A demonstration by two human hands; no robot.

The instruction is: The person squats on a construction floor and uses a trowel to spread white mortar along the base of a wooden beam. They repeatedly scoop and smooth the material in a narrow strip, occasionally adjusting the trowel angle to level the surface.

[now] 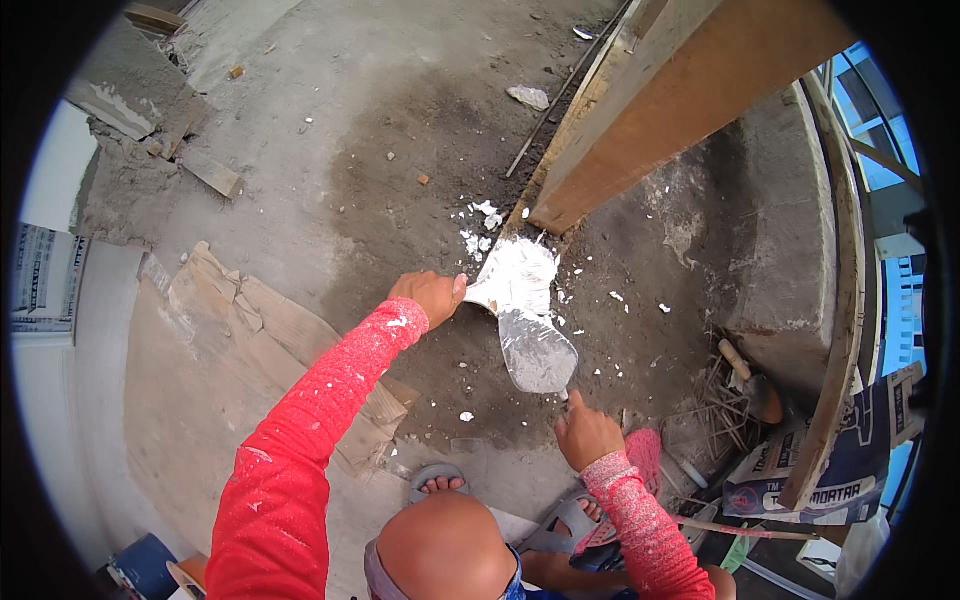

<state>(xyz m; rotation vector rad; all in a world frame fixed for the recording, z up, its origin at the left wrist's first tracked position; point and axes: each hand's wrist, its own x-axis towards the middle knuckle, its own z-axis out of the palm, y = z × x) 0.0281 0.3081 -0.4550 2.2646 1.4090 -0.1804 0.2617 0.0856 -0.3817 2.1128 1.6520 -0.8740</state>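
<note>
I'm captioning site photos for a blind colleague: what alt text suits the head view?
A person's right hand holds a smeared trowel against white paste; the left hand grips a paste-covered tool. Below lies a dusty floor dotted with white crumbs.

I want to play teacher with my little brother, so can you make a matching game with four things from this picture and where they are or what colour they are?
Things:
1. Trowel
2. Sleeves
3. Bucket
4. Sandals

Places and colours:
A. Blue, near the lower left edge of the picture
B. Grey, on the person's feet
C. Held in the right hand, smeared with white paste
D. Red, with white specks

Right pairs: 1-C, 2-D, 3-A, 4-B
</note>
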